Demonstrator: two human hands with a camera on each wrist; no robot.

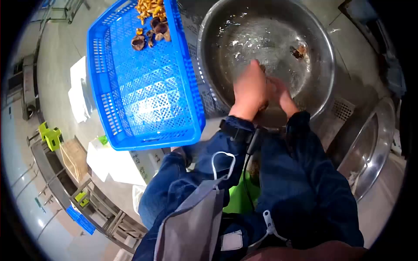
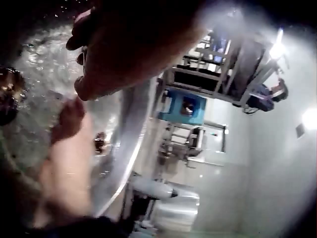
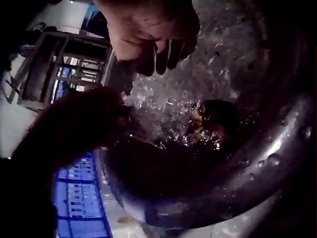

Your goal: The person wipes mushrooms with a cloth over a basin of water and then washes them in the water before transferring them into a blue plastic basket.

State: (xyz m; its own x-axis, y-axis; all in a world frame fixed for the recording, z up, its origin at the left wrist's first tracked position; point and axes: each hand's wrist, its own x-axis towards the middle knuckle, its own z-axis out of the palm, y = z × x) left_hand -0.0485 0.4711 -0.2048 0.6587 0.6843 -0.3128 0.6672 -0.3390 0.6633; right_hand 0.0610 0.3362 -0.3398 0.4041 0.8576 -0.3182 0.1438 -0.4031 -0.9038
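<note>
Both hands are close together over the near side of a large metal basin (image 1: 201,48) of water. The left hand (image 1: 250,89) shows its back in the head view; in the left wrist view its bent fingers and thumb stand apart, nothing visible between them. Beside it is the right hand (image 1: 278,92), whose fingers bend down toward the water in the right wrist view; its palm side is hidden, and I cannot tell whether it holds anything. A small brown bit (image 1: 262,68) shows by the left fingertips. A brown and orange piece (image 1: 299,52) lies in the water farther off.
Left of the basin is a blue perforated basket (image 1: 143,82) with yellow-orange pieces (image 1: 150,9) and dark brown mushroom-like caps (image 1: 159,28) at its far end. A second metal basin (image 1: 376,143) leans at the right. White boxes (image 1: 115,163) stand below the basket.
</note>
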